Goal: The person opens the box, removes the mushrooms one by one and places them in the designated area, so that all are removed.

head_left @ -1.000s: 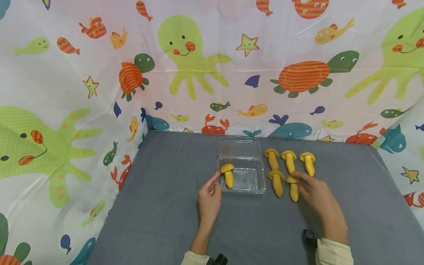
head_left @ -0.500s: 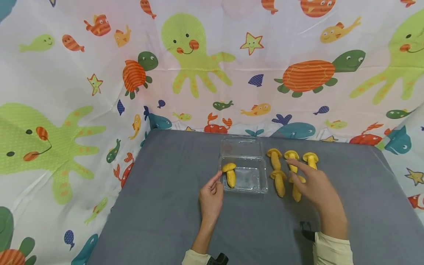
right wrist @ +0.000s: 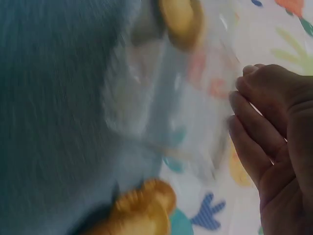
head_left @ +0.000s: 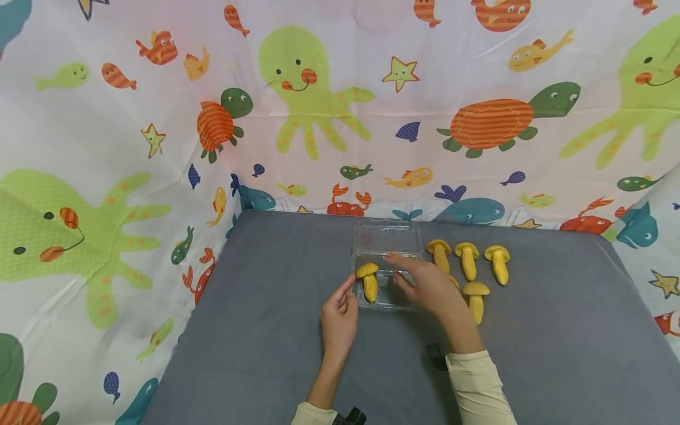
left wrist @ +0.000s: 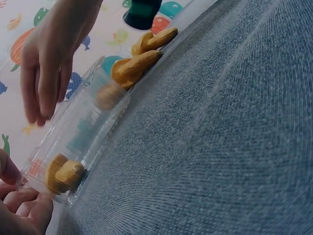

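A clear plastic clamshell box (head_left: 386,306) lies with its lid folded back on the grey cloth. Inside, at its left end, is one yellow toy mushroom (head_left: 369,287). My left hand (head_left: 339,321) pinches the box's left edge between thumb and finger, as the left wrist view also shows. Over the right part of the box hovers my right hand (head_left: 432,289), fingers loosely extended and holding nothing; the right wrist view shows its fingers (right wrist: 254,134) beside the box. Several more mushrooms (head_left: 468,260) lie right of the box, one of them (head_left: 453,281) mostly hidden by the right hand.
Grey cloth (head_left: 265,330) covers the table. Behind and at the sides hangs a white curtain (head_left: 340,71) printed with sea animals. A lone mushroom (head_left: 476,301) lies nearest the front, close to the right forearm.
My right hand has moved left from above the loose mushrooms to over the box, carrying nothing. My left hand keeps its hold on the box edge. The mushrooms look unmoved.
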Demonstrator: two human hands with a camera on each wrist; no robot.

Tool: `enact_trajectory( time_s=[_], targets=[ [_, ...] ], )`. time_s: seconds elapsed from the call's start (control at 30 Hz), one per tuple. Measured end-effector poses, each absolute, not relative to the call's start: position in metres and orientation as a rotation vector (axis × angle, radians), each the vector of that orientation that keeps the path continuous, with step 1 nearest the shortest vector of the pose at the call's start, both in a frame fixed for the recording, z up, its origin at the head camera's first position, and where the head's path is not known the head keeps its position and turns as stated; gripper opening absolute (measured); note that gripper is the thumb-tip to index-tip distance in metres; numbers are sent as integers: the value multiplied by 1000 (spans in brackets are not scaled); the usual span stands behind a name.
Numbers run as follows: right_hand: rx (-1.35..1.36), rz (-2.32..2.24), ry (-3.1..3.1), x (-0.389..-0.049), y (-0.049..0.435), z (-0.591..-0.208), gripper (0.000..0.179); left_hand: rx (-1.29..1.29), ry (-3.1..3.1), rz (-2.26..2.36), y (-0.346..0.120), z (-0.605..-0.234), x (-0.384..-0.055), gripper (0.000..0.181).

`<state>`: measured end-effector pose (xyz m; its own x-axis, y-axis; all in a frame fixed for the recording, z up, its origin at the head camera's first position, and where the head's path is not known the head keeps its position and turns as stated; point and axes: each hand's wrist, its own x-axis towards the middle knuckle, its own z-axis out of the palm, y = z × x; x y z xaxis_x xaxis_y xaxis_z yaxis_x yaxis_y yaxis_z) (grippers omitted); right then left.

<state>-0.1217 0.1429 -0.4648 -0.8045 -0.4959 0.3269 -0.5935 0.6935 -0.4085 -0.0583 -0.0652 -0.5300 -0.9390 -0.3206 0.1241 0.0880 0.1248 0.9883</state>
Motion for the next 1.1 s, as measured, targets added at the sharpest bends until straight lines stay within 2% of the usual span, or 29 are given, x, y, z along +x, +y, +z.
enact_trajectory(
  time_s=[0.27, 0.7, 1.1],
  targets=[
    [964, 757, -2705, -132, 116, -481, 45, 208, -2093, -1915, -65, -528, -59, 44],
    [941, 676, -2727, -132, 100, -500, 37, 196, -2084, -1929, -67, -533, -60, 44],
    [783, 669, -2734, -131, 90, -504, 34, 214, -2098, -1935, -67, -532, -60, 43]
  ],
)
